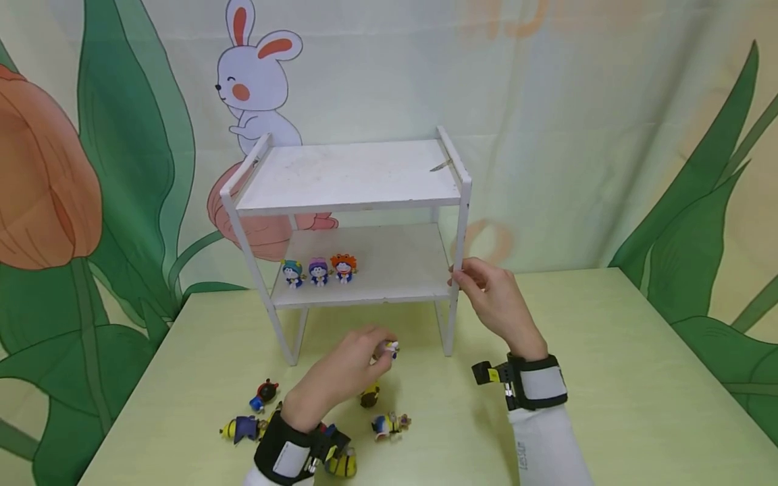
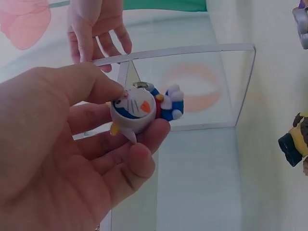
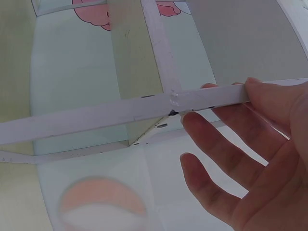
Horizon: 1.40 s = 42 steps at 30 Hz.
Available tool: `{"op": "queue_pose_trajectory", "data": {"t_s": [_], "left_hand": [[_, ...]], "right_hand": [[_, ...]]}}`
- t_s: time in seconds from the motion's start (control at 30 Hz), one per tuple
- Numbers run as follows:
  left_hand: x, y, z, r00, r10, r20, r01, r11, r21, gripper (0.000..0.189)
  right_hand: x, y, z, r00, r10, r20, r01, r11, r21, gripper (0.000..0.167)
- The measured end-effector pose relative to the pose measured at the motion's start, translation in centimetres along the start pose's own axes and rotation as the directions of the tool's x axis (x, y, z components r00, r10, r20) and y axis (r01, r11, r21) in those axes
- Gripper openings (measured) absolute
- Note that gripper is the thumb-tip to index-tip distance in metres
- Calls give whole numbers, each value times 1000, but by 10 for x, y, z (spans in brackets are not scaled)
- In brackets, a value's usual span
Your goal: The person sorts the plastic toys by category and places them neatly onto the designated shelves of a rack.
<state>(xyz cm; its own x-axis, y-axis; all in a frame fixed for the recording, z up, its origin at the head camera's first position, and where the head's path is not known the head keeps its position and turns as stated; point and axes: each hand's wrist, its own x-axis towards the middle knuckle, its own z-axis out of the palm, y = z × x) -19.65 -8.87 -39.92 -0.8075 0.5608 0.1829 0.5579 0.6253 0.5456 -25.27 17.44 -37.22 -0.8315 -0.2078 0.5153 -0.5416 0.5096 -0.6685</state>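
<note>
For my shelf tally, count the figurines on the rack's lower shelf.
3, in a row on the lower shelf, toward its left end: teal-hatted figurine at left, purple-hatted figurine between, orange-hatted figurine at right. None seems hidden.

The left hand (image 1: 345,368) pinches a blue-and-white figurine (image 2: 140,108) upright.
</note>
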Motion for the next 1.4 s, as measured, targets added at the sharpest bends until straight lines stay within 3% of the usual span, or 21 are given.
{"op": "queue_pose_trajectory", "data": {"t_s": [0.17, 0.7, 0.93, 1.1, 1.4], "left_hand": [[0, 0, -2, 999, 43, -2, -43, 999, 20, 27], [1, -1, -8, 1000, -4, -10, 3, 1000, -13, 29], [3, -3, -10, 1000, 19, -2, -19, 1000, -13, 28], [9, 2, -21, 997, 75, -14, -75, 997, -5, 26], [33, 25, -61, 991, 131, 29, -134, 976, 173, 26]], "right_hand": [[0, -1, 0, 1000, 0, 1, 0, 1000, 6, 18], [2, 0, -1, 1000, 9, 19, -9, 1000, -9, 18], [1, 2, 1, 1000, 21, 14, -21, 1000, 2, 18], [0, 1, 2, 999, 33, 19, -33, 999, 12, 18], [1, 2, -1, 999, 29, 21, -29, 999, 14, 19]]}}
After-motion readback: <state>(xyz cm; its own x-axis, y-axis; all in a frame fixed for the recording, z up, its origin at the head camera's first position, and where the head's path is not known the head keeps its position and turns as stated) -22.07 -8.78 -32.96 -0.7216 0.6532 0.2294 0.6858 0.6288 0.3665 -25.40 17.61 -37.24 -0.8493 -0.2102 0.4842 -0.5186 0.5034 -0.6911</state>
